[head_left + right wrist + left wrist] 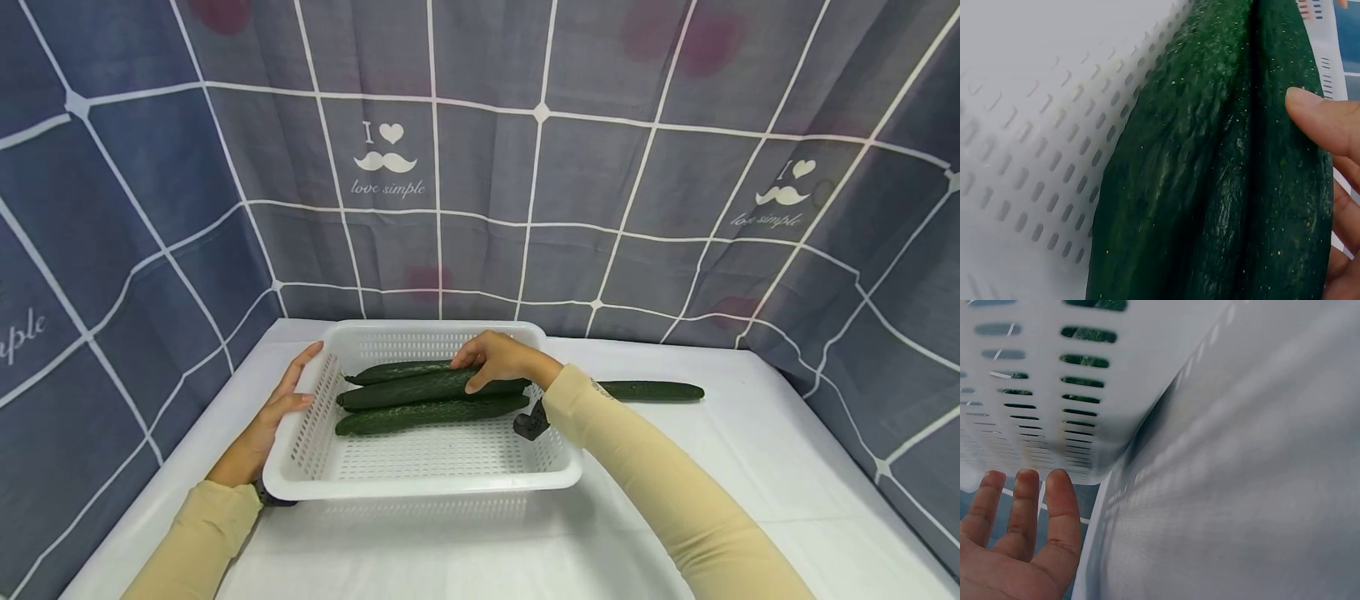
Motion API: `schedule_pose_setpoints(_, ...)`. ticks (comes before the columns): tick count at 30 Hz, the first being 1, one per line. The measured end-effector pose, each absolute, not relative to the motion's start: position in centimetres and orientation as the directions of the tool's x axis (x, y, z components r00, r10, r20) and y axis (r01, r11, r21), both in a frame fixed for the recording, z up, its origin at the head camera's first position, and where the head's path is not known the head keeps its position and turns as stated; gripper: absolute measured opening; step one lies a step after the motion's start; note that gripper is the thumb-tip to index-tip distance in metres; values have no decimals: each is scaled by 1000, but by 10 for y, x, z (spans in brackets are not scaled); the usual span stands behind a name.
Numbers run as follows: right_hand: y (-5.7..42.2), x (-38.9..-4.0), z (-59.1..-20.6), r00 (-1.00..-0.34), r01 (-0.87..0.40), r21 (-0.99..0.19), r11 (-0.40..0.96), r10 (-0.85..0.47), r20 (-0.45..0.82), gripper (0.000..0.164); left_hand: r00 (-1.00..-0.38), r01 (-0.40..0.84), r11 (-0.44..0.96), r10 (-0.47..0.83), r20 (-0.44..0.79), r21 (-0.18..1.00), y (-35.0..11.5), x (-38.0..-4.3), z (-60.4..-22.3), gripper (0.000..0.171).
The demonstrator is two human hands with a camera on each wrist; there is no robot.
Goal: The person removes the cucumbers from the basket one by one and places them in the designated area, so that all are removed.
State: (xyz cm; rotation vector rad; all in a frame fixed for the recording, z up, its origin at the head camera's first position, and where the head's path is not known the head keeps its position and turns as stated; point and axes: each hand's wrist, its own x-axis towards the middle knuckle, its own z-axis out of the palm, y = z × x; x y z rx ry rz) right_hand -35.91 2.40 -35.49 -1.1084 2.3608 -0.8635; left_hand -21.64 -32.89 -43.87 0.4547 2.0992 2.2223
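A white perforated plastic basket [450,482] stands on the table with three long green cucumbers lying side by side in it. My right hand [504,357] reaches over the basket and grips the middle cucumber [405,389] near its right part, thumb on the near side and fingers on the far side. The far cucumber [397,371] and the near cucumber [427,414] lie against it. In the right wrist view, the thumb [1316,115] presses on the cucumber's skin. My left hand [266,421] rests at the basket's left rim, its straight fingers [1063,512] along the outer wall.
Another cucumber [652,391] lies on the white tablecloth [765,467] right of the basket, partly hidden behind my right sleeve. Dark grid-patterned curtains [480,183] enclose the table at the back and both sides.
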Motion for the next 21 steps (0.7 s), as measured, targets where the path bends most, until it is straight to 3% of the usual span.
schedule_pose_setpoints(10, 19, -351, -354, -680, -573, -576, 583, -730, -63, 40, -962, 148, -64, 223, 158, 987, -328, -215, -435, 84)
schedule_pose_setpoints(21, 18, -347, -351, -668, -645, -508, 571, -744, 13, 32, -957, 150, -84, 237, 166, 985, -328, -216, -437, 84)
